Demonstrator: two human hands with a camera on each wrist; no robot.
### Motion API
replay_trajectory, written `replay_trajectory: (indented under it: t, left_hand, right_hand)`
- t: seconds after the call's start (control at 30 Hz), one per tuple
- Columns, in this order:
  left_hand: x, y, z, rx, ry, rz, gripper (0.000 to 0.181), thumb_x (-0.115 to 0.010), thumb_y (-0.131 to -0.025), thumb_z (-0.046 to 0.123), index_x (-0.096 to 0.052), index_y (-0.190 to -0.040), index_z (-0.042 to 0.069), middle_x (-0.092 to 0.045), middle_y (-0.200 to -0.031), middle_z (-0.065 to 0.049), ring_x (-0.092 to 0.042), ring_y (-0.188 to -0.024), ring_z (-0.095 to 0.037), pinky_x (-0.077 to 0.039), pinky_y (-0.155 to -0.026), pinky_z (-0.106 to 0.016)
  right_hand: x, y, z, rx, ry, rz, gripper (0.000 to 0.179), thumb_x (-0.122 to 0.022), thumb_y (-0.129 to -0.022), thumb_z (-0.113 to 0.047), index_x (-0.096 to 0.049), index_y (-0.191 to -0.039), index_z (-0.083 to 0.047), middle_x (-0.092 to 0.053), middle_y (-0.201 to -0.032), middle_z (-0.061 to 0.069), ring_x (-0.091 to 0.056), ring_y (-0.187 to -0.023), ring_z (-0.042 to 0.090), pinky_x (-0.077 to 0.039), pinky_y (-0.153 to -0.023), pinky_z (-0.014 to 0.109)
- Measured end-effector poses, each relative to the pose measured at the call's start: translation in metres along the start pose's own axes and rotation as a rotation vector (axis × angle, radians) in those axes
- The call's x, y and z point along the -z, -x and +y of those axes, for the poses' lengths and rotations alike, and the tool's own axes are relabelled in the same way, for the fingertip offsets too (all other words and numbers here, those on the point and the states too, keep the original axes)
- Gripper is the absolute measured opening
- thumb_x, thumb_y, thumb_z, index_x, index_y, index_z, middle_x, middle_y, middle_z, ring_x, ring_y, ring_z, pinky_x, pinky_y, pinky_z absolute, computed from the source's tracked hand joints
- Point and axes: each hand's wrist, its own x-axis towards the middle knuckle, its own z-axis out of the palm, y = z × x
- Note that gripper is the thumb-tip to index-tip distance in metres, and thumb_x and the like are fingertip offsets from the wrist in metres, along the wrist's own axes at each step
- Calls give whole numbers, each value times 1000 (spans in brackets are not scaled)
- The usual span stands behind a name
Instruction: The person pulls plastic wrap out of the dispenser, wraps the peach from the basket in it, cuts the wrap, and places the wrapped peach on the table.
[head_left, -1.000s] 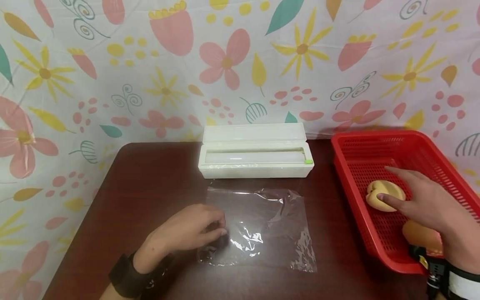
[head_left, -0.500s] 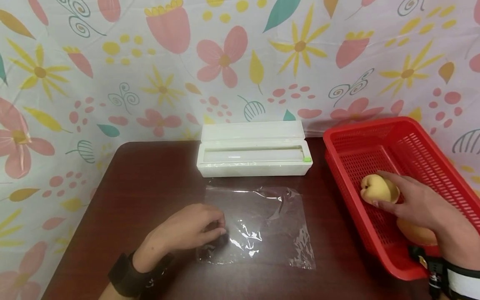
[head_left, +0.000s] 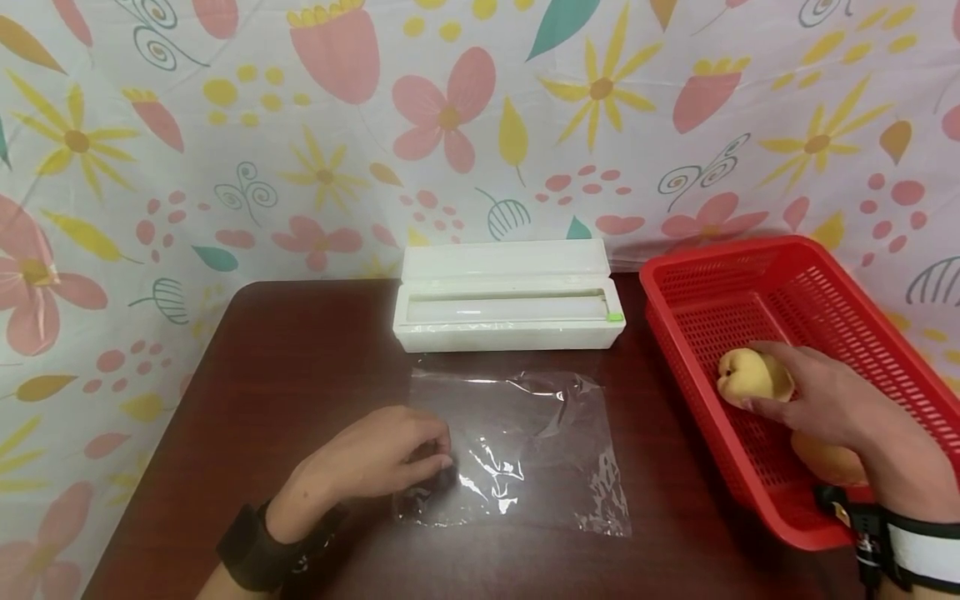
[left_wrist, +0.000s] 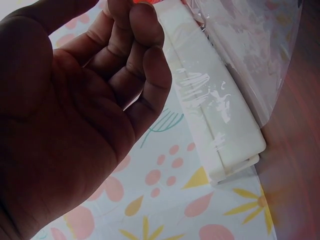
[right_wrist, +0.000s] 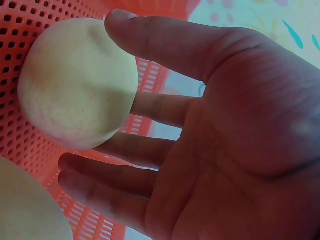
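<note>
One flowered cloth in pink, yellow and teal hangs behind everything and runs down along the left side. Before it lies a dark red-brown table with a glossy top. At the right of the table is a red plastic basket, its walls and bottom pierced with small holes. Near the middle, a clear plastic sheet lies spread on the wood, creased and shiny along its lower part and right edge. Just behind the sheet is a long white box, its lid tipped back toward the cloth and a pale roll inside.

The right hand reaches into the basket with thumb and fingers clamped on a peach. The left hand is over the left edge of the sheet, its fingers loosely bent and apart from any grip; whether it touches the plastic I cannot tell. The pale yellow peach is inside the basket; whether it rests on the bottom is unclear. A second fruit, more orange, lies in the basket beneath the right hand, partly hidden. Smallest is a green tab at the box's right front corner.
</note>
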Motion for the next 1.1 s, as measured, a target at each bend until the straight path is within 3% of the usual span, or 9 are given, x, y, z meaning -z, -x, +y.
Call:
replay_trajectory:
  t: [0.23,0.57,1.1]
  left_hand:
    - [1,0,0,-5,-7,-2,5,-70,-104,29,-72,-100,27,-63,-89,26,-58,-75,5,-53,-76,-22]
    - [0,1,1,-4,-6,-6,5,-70,-104,29,-72,-99,27,-62,-89,25,-58,-77,5,-54,-76,-23]
    - [1,3,2,-16,-1,-3,5,-70,-104,28,-73,-100,26,-63,-89,25,-58,-76,5,-53,-75,-22]
  right_hand:
    - [2,-2,3,-3,-11,-42,103,-79,-87,-63,-40,-150,8,-52,-129,42,-52,-107,54,-45,-87,77]
    - [5,-2,3,29,3,-36,92,-88,-86,-41,-41,-149,7,-55,-123,39,-53,-102,51,-47,-85,73]
    - [7,-6,4,1,7,-113,103,-85,-84,-53,-37,-154,5,-51,-132,40,-50,-110,54,-43,-91,79]
